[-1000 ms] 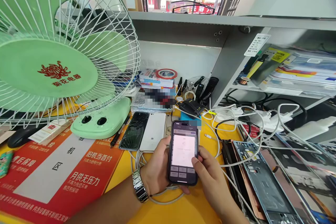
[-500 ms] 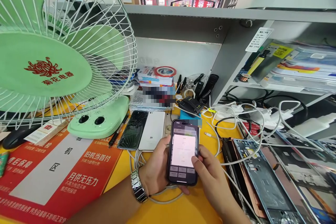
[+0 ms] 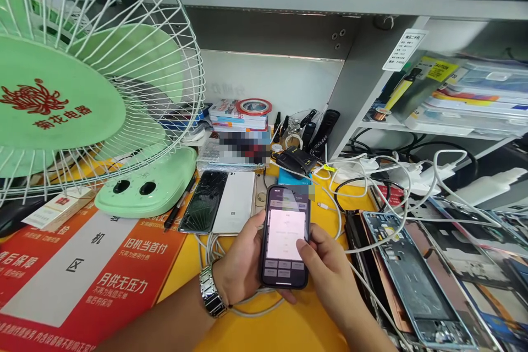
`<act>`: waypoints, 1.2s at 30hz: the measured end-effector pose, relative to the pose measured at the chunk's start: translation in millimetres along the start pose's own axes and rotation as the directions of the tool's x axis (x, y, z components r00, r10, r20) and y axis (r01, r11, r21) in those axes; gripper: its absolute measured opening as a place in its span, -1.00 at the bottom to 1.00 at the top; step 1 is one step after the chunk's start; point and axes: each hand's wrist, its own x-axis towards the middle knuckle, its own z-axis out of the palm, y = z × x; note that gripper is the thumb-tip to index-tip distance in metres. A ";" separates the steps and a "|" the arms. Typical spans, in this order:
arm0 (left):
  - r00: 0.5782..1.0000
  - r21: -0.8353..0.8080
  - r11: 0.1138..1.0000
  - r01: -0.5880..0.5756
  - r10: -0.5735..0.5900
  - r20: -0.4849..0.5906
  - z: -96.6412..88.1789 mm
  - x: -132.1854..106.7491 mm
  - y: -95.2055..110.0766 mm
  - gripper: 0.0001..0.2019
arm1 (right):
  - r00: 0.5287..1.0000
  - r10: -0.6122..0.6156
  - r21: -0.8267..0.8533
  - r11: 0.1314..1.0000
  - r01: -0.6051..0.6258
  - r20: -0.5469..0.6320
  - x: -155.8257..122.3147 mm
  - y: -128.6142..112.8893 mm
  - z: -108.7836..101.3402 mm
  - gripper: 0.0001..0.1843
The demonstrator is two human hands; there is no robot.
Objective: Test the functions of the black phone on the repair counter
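A smartphone (image 3: 284,231) in a dark case is held upright above the yellow tabletop, its screen lit with a white pop-up box. My left hand (image 3: 241,267) is wrapped round its left side and back, a metal watch (image 3: 213,291) on the wrist. On the right edge my right hand (image 3: 325,264) grips the phone, with the thumb on or just over the screen. Behind the left hand lie a phone with a cracked dark screen (image 3: 205,201) and a white phone (image 3: 234,203), side by side. Pale cable loops run beneath my hands.
A green fan (image 3: 61,93) stands at the left on a red-orange printed mat (image 3: 119,280). Opened phone frames (image 3: 416,280) crowd the right side below tangled white cables (image 3: 406,198). At the back are stacked boxes (image 3: 239,121), a tape roll (image 3: 253,106) and a grey shelf (image 3: 371,55).
The view has shifted slightly, so most things sit a little further left and higher. Both hands keep hold of the phone, the right thumb staying by the pop-up.
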 end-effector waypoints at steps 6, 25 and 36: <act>1.000 -0.004 1.000 0.008 -0.008 -0.020 1.5 -1.4 0.3 -0.30 | 0.999 -0.004 0.088 0.996 0.007 -0.032 -0.2 -1.4 1.2 -0.67; 0.986 -0.005 0.989 -0.147 0.147 -0.075 7.4 -3.8 0.3 -0.49 | 0.999 -0.010 0.252 0.968 0.002 0.030 2.4 -1.4 -3.4 -0.69; 0.983 -0.009 0.985 -0.173 0.172 -0.063 0.5 -1.2 -4.6 -0.48 | 0.998 -0.040 0.245 0.969 0.028 0.047 3.6 -2.6 -0.6 -0.74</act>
